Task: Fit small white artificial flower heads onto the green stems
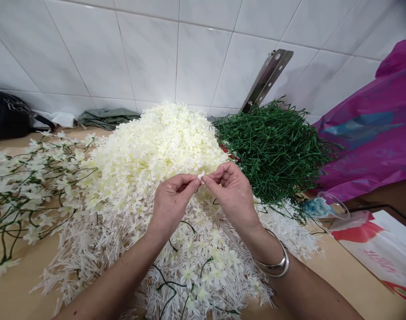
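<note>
My left hand (174,195) and my right hand (234,191) meet fingertip to fingertip over the pile. Pinched between them is a small white artificial flower piece (200,176), mostly covered by my fingers. Behind and below lies a big heap of cream-white artificial blossoms (169,138). Thin white stamen-like strands (92,242) spread under my forearms. Several blossoms on green stems (192,275) rest on top of the strands. To the right of my right hand stands a bundle of green plastic stems (272,151).
More stemmed white flowers (32,178) cover the table's left side. A black bag (9,113) and a dark cloth (106,118) lie along the tiled wall. At right are a metal bracket (267,78), a purple plastic bag (372,124), a clear cup (324,206) and a red-white bag (376,249).
</note>
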`<state>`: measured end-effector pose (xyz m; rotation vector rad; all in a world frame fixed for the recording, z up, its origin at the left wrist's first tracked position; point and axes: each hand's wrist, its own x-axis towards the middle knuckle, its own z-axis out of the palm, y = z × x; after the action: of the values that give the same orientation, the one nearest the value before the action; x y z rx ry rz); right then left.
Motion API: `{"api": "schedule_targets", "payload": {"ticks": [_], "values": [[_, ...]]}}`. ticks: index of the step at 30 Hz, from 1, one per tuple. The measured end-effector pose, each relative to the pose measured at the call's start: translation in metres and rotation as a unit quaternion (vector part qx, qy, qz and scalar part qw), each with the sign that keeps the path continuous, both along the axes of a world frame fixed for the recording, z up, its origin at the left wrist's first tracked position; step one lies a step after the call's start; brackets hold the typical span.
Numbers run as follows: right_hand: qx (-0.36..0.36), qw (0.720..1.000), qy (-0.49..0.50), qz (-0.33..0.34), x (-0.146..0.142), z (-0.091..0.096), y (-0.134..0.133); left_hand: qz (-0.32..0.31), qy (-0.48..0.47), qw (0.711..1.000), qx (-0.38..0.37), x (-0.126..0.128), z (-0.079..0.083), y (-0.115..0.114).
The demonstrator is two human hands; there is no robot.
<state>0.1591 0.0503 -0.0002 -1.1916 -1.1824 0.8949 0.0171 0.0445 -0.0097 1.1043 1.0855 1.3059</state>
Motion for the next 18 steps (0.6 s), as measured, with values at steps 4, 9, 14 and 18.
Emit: {"api": "schedule_targets", "payload": {"ticks": [4,9,14,18], "values": [[-0.009,0.999,0.031,0.015,-0.0006,-0.0018,0.001,0.01,-0.011,1.0,0.005,-0.0005,0.0018,0.0008],[-0.004,0.999,0.038,0.008,-0.0017,-0.0039,0.0008,0.012,-0.093,0.995,-0.045,-0.0009,0.0044,0.0037],[0.003,1.0,0.018,0.011,0.0021,-0.0054,0.0014,-0.003,-0.164,0.982,-0.099,0.0018,0.0037,0.0033],[0.002,1.0,0.013,0.002,0.0035,-0.0077,0.0021,-0.003,-0.166,0.98,-0.112,0.0036,0.0016,0.003]]}}
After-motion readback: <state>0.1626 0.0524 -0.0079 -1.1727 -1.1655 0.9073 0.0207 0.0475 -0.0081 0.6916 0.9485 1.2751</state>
